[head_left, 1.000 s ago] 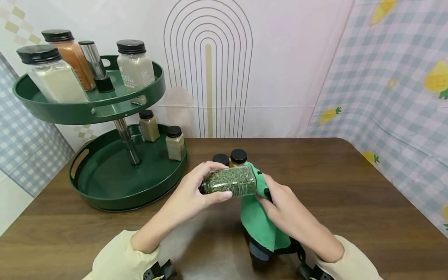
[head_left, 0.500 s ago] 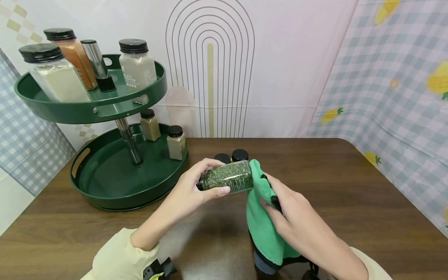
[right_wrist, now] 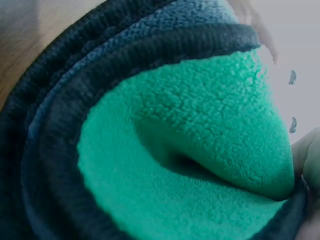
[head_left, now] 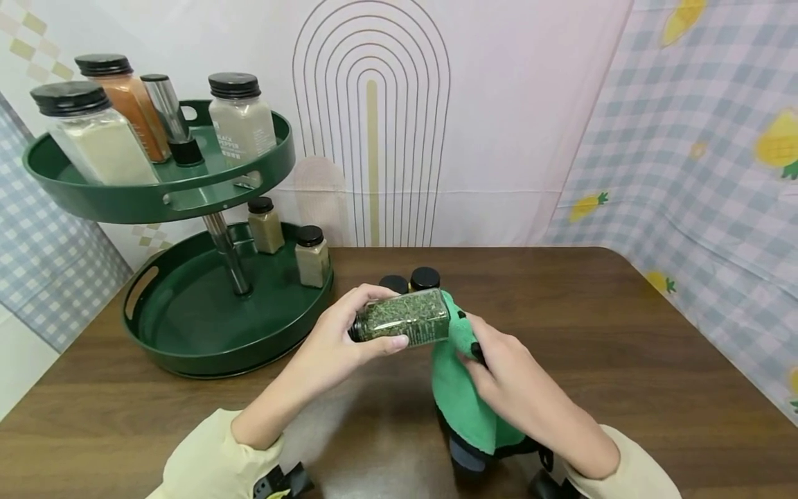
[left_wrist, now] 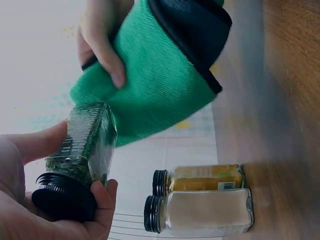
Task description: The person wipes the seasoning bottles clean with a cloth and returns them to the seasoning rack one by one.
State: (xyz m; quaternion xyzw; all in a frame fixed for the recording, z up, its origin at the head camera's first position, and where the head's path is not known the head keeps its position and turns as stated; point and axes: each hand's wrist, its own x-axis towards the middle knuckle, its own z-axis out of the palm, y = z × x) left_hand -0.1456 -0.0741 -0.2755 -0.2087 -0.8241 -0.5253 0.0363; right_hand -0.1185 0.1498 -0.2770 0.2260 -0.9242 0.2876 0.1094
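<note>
Kitchen-like setting | spice jars (head_left: 408,317) | two-tier green stand (head_left: 125,206) | checked cloth backdrop (head_left: 679,229)

The setup comprises eight jars (head_left: 408,319), one metal cylinder (head_left: 167,107), one two-tier stand (head_left: 199,329), one cloth (head_left: 464,405) and two hands (head_left: 343,333).

You face a white arch-printed backdrop (head_left: 505,118), with pineapple-patterned blue gingham cloth (head_left: 698,201) rightward, beyond a wood-grain tabletop (head_left: 623,353).

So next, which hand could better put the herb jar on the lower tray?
Left hand, probably: it holds the herb jar and is nearer the lower tray; the right hand grips the cloth.
</note>
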